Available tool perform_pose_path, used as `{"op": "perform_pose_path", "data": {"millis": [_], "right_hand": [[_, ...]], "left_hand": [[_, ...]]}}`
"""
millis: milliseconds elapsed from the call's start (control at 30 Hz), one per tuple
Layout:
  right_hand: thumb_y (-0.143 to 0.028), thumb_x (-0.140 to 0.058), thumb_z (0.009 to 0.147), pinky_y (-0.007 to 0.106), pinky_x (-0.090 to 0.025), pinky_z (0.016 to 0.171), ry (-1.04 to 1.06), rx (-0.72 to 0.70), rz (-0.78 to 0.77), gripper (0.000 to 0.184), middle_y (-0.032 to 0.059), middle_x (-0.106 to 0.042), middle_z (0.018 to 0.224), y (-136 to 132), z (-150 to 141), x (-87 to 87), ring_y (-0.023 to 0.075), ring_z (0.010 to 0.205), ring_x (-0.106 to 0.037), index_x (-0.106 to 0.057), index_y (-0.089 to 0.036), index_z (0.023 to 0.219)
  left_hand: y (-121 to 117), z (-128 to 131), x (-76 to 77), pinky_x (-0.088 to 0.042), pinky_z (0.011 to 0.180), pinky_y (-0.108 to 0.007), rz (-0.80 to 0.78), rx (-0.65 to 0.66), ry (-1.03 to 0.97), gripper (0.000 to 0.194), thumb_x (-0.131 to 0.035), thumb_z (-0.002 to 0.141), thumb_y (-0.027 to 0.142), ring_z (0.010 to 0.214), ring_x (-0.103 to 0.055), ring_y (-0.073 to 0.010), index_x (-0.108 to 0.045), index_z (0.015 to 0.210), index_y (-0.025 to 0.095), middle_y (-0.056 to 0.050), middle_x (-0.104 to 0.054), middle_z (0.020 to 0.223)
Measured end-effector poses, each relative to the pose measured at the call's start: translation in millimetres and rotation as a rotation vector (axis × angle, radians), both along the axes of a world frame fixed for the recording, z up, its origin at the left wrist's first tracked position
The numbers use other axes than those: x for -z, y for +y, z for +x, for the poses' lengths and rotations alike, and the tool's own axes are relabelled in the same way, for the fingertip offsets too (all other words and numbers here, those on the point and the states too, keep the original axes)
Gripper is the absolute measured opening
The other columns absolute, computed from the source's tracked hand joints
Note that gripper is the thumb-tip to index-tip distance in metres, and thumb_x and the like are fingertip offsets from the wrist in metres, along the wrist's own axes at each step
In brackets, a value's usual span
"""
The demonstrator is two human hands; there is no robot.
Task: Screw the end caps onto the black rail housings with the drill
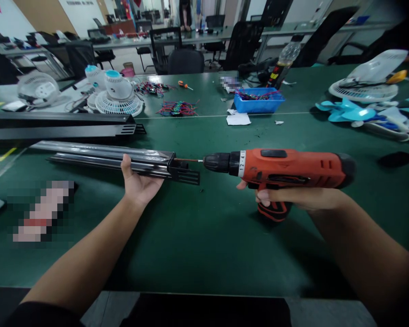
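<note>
My right hand (276, 196) is wrapped round the grip of an orange and black cordless drill (289, 163), which lies level and points left. A thin bit (189, 160) runs from its black chuck to the slotted end of a black metal profile (146, 156). Whether the tip sits inside the profile or on a screw is hidden. My left hand (141, 184) grips that profile from below near this end, thumb on the near side. The profile stretches away to the left above the green table.
More black metal profiles (88, 129) lie behind at the left. White fan parts (117, 97) stand beyond them. Circuit boards with wires (177, 108), an orange screwdriver (184, 85), a blue bin (259, 102), a bottle (284, 63) and blue fan blades (347, 111) are farther back.
</note>
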State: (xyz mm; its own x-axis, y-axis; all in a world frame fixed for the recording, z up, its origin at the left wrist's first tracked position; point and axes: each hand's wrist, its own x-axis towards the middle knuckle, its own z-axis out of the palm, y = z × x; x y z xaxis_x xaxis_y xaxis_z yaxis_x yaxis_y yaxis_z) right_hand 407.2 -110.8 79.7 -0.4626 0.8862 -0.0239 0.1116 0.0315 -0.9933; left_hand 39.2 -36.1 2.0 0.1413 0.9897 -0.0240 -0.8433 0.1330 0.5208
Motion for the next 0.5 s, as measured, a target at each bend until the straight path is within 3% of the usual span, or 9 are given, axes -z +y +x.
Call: {"op": "perform_pose_path", "data": {"millis": [133, 233, 500], "right_hand": [[-0.027, -0.091, 0.086, 0.024, -0.067, 0.054, 0.03, 0.023, 0.026, 0.022, 0.0043, -0.083, 0.091, -1, 1, 3.9, 0.0125, 0.058, -0.07, -0.085, -0.024, 0.107], [-0.024, -0.09, 0.088, 0.022, -0.066, 0.052, 0.036, 0.033, 0.051, 0.023, 0.0062, -0.086, 0.101, -5, 2, 4.1, 0.0109, 0.057, -0.07, -0.085, -0.025, 0.11], [-0.02, -0.088, 0.089, 0.021, -0.063, 0.051, -0.017, 0.034, 0.138, 0.03, 0.0043, -0.085, 0.098, -20, 11, 5.8, 0.0133, 0.062, -0.073, -0.085, -0.031, 0.116]], "left_hand": [[-6, 2, -2.5, -0.061, 0.111, -0.046, -0.013, -0.005, -0.01, 0.052, -0.079, 0.089, 0.07, 0.119, -0.079, -0.0322, -0.077, 0.109, 0.023, -0.008, -0.085, 0.112], [-8, 3, -2.0, -0.061, 0.111, -0.047, -0.028, 0.009, -0.013, 0.054, -0.076, 0.091, 0.071, 0.118, -0.079, -0.032, -0.077, 0.112, 0.022, -0.009, -0.085, 0.114], [-12, 4, -0.4, -0.06, 0.114, -0.05, -0.057, 0.073, 0.02, 0.072, -0.071, 0.09, 0.081, 0.133, -0.072, -0.0367, -0.076, 0.126, 0.019, -0.015, -0.081, 0.128]]}}
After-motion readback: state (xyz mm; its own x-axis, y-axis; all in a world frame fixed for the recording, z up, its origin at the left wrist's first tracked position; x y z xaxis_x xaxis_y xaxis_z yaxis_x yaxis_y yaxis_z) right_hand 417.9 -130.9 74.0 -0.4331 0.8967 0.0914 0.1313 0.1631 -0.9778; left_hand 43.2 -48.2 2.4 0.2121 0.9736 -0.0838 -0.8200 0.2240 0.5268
